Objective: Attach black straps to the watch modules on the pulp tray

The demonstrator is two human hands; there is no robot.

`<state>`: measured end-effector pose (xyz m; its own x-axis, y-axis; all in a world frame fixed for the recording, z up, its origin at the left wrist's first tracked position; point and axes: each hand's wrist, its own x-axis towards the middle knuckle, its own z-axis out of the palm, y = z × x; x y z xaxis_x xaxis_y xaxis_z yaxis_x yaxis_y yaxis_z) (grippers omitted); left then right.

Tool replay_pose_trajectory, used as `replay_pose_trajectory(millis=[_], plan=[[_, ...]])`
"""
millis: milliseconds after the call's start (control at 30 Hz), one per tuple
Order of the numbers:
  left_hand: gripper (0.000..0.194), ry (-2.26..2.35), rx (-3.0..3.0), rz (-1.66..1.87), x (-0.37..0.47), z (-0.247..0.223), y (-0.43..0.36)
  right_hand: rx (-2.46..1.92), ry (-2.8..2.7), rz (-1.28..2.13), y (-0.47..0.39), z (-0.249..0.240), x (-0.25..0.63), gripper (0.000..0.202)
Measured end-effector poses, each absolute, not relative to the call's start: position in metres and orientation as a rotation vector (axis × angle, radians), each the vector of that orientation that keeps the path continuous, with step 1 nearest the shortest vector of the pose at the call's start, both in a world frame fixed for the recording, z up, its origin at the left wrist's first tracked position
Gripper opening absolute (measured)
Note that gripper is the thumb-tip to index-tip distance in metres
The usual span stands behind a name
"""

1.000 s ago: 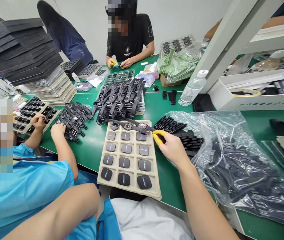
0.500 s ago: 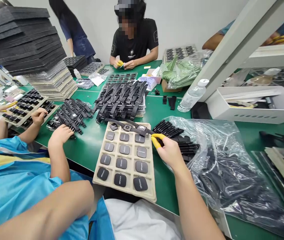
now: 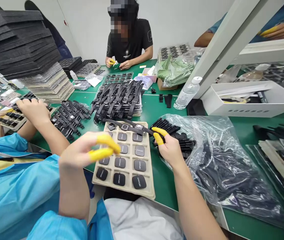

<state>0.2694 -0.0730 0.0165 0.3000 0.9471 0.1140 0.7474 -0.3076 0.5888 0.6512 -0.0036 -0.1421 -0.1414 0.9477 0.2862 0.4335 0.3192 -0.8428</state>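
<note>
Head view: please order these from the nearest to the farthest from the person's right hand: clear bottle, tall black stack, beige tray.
1. Beige tray: just to the left of the right hand.
2. Clear bottle: beyond the hand, slightly to its right.
3. Tall black stack: far off, at the upper left.

I could pass over green tabletop (image 3: 153, 107) right of the watch pile (image 3: 119, 100); a water bottle (image 3: 185, 96) and bulky plastic bag (image 3: 213, 136) obstruct farther right.
</note>
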Motion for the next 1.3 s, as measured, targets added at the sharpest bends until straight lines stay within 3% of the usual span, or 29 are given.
replay_pose_trajectory(millis=[167,467,833,1033,1133,1300], plan=[[0.03,1.835,2.294,0.176,0.347,-0.034,-0.05,-1.246,-1.576,0.882,-0.004,-0.141,0.653,0.033],[0.032,2.237,2.252,-0.344,0.349,-0.058,0.004,-1.352,-1.659,0.793,-0.002,-0.143,0.653,0.032],[0.023,2.299,2.347,-0.241,0.346,-0.074,0.003,-1.301,-1.79,0.685,-0.001,-0.146,0.648,0.032],[0.012,2.026,2.422,0.317,0.311,-0.078,0.003,-1.283,-1.804,0.682,-0.001,-0.148,0.646,0.031],[0.017,1.851,2.38,0.489,0.305,-0.079,0.007,-1.257,-1.808,0.662,-0.001,-0.149,0.645,0.031],[0.033,1.904,2.242,0.3,0.304,-0.078,0.012,-1.24,-1.814,0.657,0.0,-0.151,0.644,0.032]])
